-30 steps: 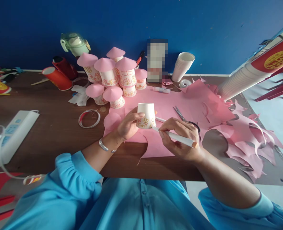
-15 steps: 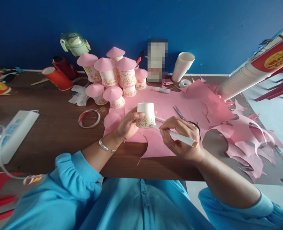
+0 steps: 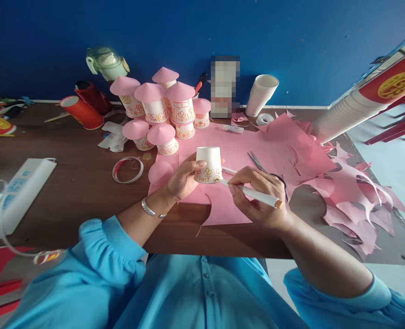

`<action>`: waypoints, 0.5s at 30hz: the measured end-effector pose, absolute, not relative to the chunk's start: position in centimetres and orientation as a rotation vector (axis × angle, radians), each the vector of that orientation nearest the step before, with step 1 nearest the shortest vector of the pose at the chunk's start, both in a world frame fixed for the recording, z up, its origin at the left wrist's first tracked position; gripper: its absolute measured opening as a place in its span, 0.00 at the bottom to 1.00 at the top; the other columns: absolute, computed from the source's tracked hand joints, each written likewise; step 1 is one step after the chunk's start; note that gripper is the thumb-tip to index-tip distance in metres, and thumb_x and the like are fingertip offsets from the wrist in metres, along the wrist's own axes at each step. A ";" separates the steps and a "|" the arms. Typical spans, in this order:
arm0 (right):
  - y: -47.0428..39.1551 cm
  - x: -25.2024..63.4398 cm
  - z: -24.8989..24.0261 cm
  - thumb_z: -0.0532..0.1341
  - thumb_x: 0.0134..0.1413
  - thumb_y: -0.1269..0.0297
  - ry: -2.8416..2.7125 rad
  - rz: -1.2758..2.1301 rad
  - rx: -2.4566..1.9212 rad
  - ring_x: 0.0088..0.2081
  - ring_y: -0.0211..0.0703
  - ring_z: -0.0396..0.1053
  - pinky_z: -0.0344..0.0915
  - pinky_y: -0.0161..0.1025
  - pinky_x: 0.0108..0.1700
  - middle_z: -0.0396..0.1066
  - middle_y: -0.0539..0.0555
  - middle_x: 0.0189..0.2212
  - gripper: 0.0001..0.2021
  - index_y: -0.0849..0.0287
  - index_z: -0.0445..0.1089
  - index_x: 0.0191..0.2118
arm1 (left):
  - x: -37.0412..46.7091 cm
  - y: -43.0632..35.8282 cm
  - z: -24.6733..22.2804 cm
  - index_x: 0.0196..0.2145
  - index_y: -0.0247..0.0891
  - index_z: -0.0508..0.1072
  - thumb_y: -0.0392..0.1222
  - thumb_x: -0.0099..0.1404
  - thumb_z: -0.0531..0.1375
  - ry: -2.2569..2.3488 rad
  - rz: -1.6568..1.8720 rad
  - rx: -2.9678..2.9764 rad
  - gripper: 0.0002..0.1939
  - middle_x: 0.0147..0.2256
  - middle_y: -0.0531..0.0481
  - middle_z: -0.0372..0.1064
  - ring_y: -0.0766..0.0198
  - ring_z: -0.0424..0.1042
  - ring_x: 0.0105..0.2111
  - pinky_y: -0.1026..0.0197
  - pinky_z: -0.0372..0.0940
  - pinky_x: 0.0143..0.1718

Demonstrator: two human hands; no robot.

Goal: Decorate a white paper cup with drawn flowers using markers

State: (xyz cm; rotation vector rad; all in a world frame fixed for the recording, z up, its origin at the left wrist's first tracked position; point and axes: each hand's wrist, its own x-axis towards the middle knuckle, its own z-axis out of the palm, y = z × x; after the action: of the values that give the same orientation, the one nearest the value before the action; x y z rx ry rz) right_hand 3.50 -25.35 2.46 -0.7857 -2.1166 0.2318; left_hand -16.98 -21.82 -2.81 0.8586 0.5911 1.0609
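Upside down in my left hand (image 3: pixel 185 177) is a white paper cup (image 3: pixel 208 161), with flowers and grass drawn in ochre along its lower rim. My thumb lies on its front; the other fingers are mostly hidden behind it. My right hand (image 3: pixel 259 196) pinches a white marker (image 3: pixel 257 195) with an orange-brown end, its tip at the cup's lower right edge. Scissors (image 3: pixel 256 161) lie open just behind my right hand, which partly covers them. Pink paper (image 3: pixel 228 212) spreads under both hands, and a pink paper disc (image 3: pixel 160 173) lies beside my left hand.
Several decorated cups with pink cone roofs (image 3: pixel 149 93) stand behind my left hand. Pink offcuts (image 3: pixel 353 205) pile up at right, near a long stack of cups (image 3: pixel 353 112). A tape roll (image 3: pixel 127 170) and a power strip (image 3: pixel 20 194) lie at left.
Hardly anything differs. The cup and both hands hold their places, with the marker tip still at the cup's lower right edge.
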 end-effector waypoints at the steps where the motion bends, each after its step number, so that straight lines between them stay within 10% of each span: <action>1: -25.4 3.5 2.5 0.58 0.60 0.76 -2.120 0.242 -0.791 0.26 0.36 0.71 0.66 0.33 0.27 0.73 0.48 0.26 0.08 0.55 0.67 0.34 | -17.0 -21.8 -2.8 0.55 0.37 0.75 0.50 0.59 0.65 0.593 1.067 0.862 0.27 0.42 0.42 0.81 0.49 0.78 0.44 0.53 0.70 0.42; 15: -25.4 3.4 2.4 0.58 0.59 0.76 -2.105 0.269 -0.782 0.25 0.36 0.71 0.66 0.34 0.27 0.73 0.48 0.26 0.08 0.55 0.68 0.34 | -17.0 -21.9 -2.9 0.53 0.36 0.76 0.49 0.59 0.65 0.596 1.071 0.875 0.25 0.44 0.40 0.80 0.49 0.78 0.44 0.54 0.69 0.41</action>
State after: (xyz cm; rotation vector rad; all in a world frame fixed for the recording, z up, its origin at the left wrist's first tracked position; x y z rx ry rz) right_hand 3.44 -25.35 2.43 -0.7823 -2.1047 0.2687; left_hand -17.02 -21.85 -2.94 0.8747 0.5962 1.0715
